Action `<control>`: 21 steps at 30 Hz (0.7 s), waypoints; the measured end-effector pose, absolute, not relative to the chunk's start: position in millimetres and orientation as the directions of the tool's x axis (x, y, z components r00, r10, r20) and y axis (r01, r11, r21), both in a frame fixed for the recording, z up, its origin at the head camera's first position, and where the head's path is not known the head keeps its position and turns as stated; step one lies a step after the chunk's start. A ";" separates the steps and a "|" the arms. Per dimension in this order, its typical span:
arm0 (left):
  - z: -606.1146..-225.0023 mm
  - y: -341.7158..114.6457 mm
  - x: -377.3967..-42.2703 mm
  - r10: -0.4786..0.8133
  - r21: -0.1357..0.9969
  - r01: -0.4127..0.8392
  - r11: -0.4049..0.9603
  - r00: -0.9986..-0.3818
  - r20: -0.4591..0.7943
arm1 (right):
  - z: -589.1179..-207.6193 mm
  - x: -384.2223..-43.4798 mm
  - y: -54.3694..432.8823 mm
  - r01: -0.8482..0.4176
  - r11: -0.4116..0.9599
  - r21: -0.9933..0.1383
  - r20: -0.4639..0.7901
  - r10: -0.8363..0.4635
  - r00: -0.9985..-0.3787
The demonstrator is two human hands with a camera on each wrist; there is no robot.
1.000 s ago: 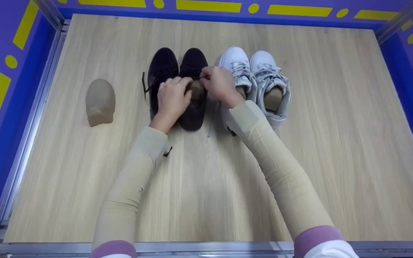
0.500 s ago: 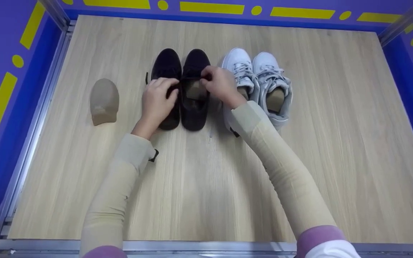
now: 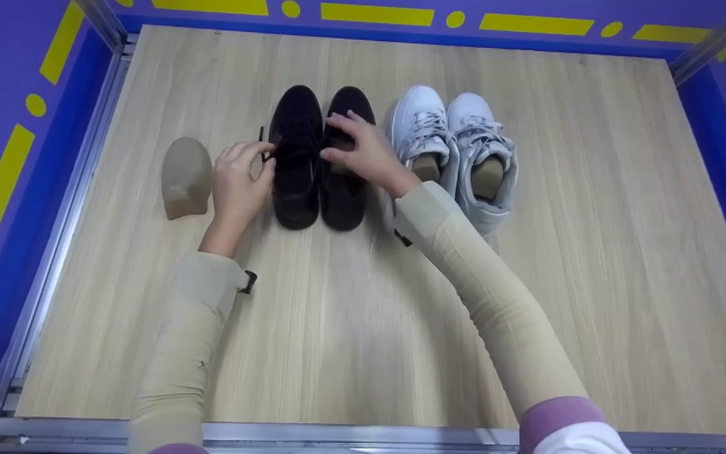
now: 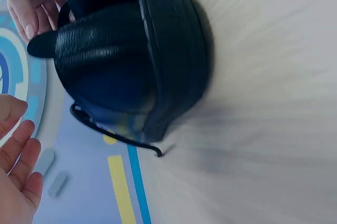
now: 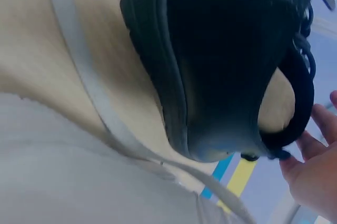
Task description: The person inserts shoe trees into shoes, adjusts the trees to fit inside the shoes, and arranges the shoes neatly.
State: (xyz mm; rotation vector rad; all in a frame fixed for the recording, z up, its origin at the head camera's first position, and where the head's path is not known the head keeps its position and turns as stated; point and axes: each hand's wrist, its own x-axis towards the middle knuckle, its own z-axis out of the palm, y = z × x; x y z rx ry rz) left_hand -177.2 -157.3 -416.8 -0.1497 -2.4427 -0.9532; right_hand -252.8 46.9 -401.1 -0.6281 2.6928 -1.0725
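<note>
A pair of black lace-up shoes stands side by side, toes pointing away. My left hand [image 3: 237,180] hovers just left of the left black shoe [image 3: 297,189], fingers loosely bent near its dangling lace [image 4: 118,137]. The left wrist view shows nothing in those fingers [image 4: 20,155]. My right hand [image 3: 366,151] lies over the right black shoe [image 3: 347,205], thumb and fingers spread across its opening. In the right wrist view the fingertips [image 5: 310,145] are right at the shoe's collar, and a tan surface [image 5: 277,103] shows inside the opening.
A beige shoe-tree toe piece [image 3: 186,176] lies on the wooden board [image 3: 312,328], left of my left hand. White sneakers [image 3: 423,107] with tan inserts [image 3: 488,176] stand close by my right wrist. Blue and yellow panels [image 3: 375,14] border the board.
My left hand has moved left, off the right black shoe and past the left one towards the beige piece. The right hand's fingers have gone from pinching at the shoe's edge to spread.
</note>
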 end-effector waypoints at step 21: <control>-428.6 -206.2 -156.7 -0.333 0.714 0.055 0.698 -0.858 0.392 | -417.8 -251.7 22.5 -0.545 0.778 -0.313 0.038 -0.563 -0.825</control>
